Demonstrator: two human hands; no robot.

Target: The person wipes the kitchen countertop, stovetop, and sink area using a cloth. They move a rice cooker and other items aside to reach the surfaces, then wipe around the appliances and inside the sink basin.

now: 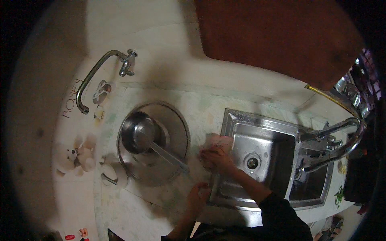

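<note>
My right hand (217,159) is on a pinkish cloth (221,140) at the left rim of a stainless steel sink (256,137). The cloth lies partly under the fingers, between the rim and the pale countertop (200,113). Lower down, my left hand (198,195) hovers near the sink's front left corner, with thumb and fingers apart and nothing visible in it. To the left is a wide round metal vessel (178,123). A long-handled metal pan (137,134) rests over it, its handle pointing toward my hands.
A curved wall tap (92,78) juts out at the upper left. A white mug (119,176) stands beside the round vessel. Another curved faucet (351,150) arches over the sink's right side. Green leaves (339,195) lie on the right counter. A brown panel (271,39) hangs at the top.
</note>
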